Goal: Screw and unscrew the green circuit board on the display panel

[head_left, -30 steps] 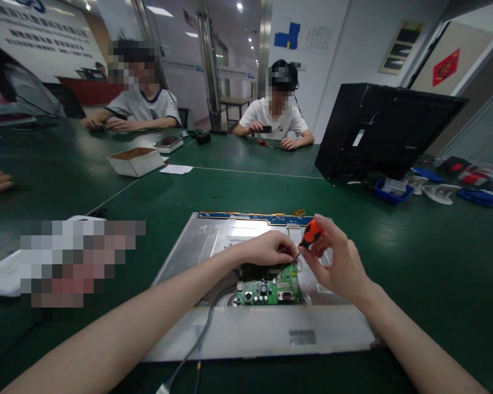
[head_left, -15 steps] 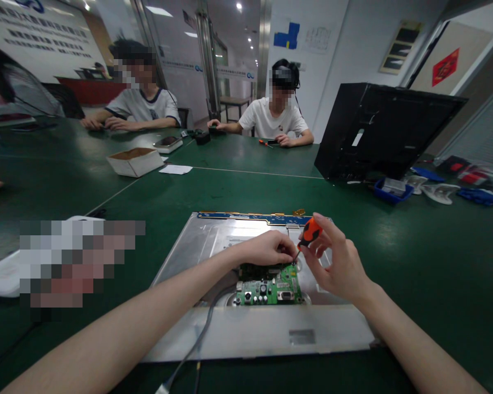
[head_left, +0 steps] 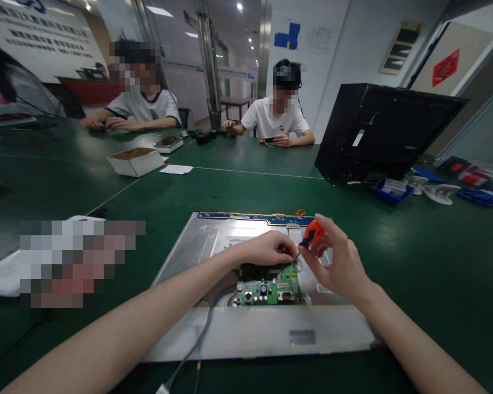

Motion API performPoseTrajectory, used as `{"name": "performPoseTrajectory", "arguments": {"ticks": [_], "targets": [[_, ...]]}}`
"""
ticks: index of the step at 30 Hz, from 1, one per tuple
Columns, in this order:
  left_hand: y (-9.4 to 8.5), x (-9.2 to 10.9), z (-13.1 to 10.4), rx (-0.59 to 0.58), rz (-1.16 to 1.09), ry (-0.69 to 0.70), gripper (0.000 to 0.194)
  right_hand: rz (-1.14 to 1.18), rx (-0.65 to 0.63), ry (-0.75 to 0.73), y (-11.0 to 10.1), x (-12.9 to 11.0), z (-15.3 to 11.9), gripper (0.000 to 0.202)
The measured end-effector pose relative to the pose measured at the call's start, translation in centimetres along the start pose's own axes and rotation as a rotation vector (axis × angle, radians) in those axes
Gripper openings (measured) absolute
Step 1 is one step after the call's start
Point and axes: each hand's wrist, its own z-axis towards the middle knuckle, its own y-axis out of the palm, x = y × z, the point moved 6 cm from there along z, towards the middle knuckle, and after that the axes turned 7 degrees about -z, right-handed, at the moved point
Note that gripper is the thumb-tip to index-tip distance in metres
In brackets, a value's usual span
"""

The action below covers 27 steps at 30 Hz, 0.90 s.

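An orange-and-black screwdriver (head_left: 312, 232) slants down to the upper right corner of a green circuit board (head_left: 267, 293). Its handle is pinched between the fingertips of my right hand (head_left: 339, 262). Beside the shaft's tip, the fingers of my left hand (head_left: 273, 247) are closed at the board's far edge; what they hold, if anything, is hidden. The board lies on the silver metal back of a display panel (head_left: 246, 331). Along the panel's far edge runs a narrow blue circuit strip (head_left: 238, 216). A grey cable (head_left: 209, 317) crosses the panel's near left part.
Past the panel, a black monitor housing (head_left: 386, 131) stands at the right, with a blue tray (head_left: 392, 191) by its base. A white open box (head_left: 135, 161) and paper (head_left: 176, 169) lie left of centre. Two people sit across the green table (head_left: 246, 191).
The screwdriver's handle has turned a little in my right fingers, showing more orange. My left hand stays in place. Across the table, one person's hand has shifted.
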Motion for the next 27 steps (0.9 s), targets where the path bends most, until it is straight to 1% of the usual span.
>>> {"name": "performPoseTrajectory", "arguments": {"ticks": [7, 14, 20, 23, 27], "targets": [[-0.02, -0.16, 0.08, -0.002, 0.004, 0.007, 0.008, 0.031, -0.044, 0.007, 0.06, -0.20, 0.12, 0.071], [-0.11, 0.02, 0.01, 0.010, 0.029, 0.009, 0.007, -0.012, 0.004, -0.002, -0.11, -0.14, 0.15, 0.071], [-0.03, -0.14, -0.02, 0.002, 0.002, -0.001, 0.008, -0.039, -0.005, -0.015, -0.08, -0.05, 0.11, 0.072], [-0.05, -0.29, 0.02, 0.004, 0.022, 0.016, 0.008, -0.033, -0.023, 0.019, 0.03, 0.15, -0.07, 0.073], [0.02, -0.70, 0.08, -0.001, 0.021, 0.001, 0.009, 0.005, -0.045, 0.058, 0.22, 0.37, -0.30, 0.072]]}}
